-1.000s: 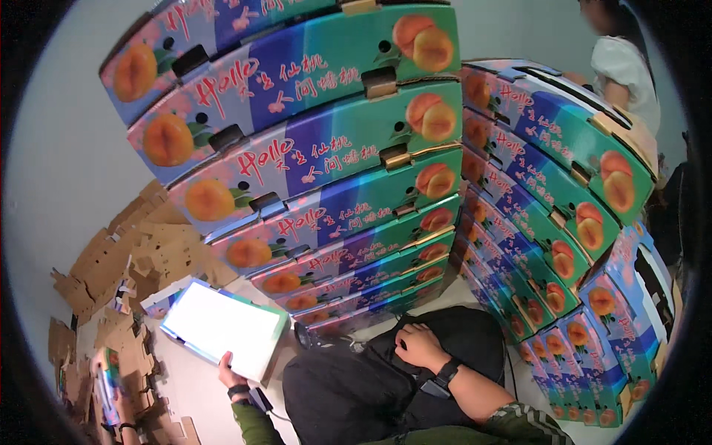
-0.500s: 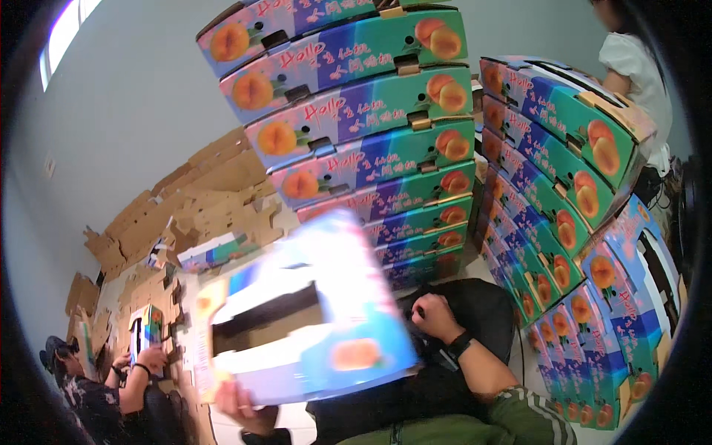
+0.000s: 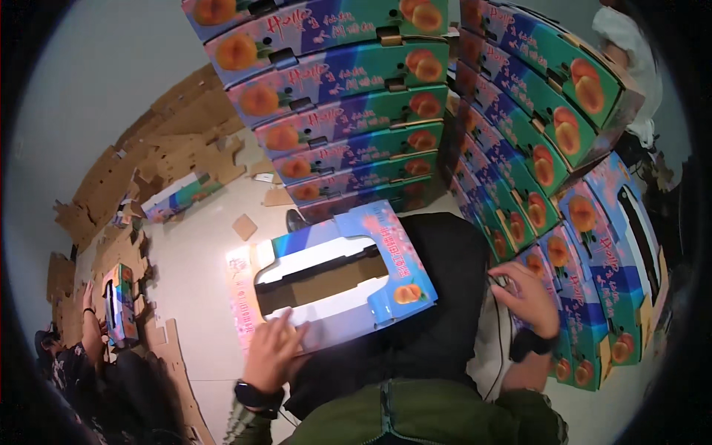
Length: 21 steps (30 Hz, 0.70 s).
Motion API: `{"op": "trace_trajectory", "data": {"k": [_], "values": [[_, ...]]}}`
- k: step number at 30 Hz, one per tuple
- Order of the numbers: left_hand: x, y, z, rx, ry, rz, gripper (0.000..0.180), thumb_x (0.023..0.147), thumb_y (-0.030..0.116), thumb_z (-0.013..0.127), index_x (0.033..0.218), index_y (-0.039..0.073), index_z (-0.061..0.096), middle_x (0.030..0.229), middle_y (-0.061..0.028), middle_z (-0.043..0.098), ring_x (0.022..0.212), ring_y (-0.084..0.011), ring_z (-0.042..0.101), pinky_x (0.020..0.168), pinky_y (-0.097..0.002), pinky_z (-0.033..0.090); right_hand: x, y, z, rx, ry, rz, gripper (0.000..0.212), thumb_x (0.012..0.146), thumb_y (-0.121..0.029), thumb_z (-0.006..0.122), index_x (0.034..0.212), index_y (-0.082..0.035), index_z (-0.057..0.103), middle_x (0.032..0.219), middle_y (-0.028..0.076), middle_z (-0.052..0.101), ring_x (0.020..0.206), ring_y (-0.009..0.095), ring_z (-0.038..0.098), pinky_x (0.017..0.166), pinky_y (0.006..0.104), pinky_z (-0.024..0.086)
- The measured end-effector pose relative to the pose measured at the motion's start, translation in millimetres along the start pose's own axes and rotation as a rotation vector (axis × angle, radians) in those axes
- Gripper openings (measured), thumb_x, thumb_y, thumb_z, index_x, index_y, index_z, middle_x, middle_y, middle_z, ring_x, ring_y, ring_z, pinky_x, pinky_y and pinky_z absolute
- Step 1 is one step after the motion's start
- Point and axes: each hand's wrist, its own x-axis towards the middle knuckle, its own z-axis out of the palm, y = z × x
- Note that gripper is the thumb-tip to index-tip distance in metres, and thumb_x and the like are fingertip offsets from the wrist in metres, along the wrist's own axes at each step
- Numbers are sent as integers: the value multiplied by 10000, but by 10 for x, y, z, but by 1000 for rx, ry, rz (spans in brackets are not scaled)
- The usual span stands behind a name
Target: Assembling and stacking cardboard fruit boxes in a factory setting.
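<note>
A printed cardboard fruit box (image 3: 334, 337) lies across my lap, tilted slightly, with a large rectangular opening in its top that shows bare brown card inside. My left hand (image 3: 271, 352) rests on the box's near left edge, fingers spread beside the opening. Away from the box, at the right of my lap, my right hand (image 3: 528, 300) is closed in a pinch. Something small shows at its fingertips, too small to name. A thin black cable (image 3: 498, 363) hangs down close to those fingers.
A tall stack of matching boxes (image 3: 334, 107) stands ahead, with more stacks (image 3: 549, 126) to the right. Flattened brown cardboard (image 3: 163, 122) lies along the left wall. At lower left a co-worker (image 3: 74, 371) handles another box (image 3: 120, 304). Another person in white (image 3: 630, 59) is at far right.
The box has come down from a raised, blurred position onto my lap. My left hand's grip on its corner has loosened to spread fingers. My right hand has moved rightward off my lap.
</note>
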Motion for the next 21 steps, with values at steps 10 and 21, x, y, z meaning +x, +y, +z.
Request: {"op": "trace_trajectory", "data": {"k": [10, 21], "values": [[-60, -1407, 60, -646, -28, -414, 1075, 619, 228, 946, 1472, 29, 322, 1386, -169, 482, 1285, -303, 496, 1073, -419, 443, -622, -412, -697, -11, -328, 154, 442, 861, -260, 730, 1201, -2, 612, 1138, 190, 634, 1078, 348, 620, 931, 394, 483], [-56, -1253, 361, -1192, -74, -637, 1213, 609, 7, 921, 1550, 72, 158, 1361, -76, 463, 1246, -208, 489, 1036, -378, 482, 1769, -706, 541, -151, -331, -596, 496, 853, -291, 688, 1262, -35, 577, 1169, 195, 598, 1098, 373, 572, 969, 426, 466]]}}
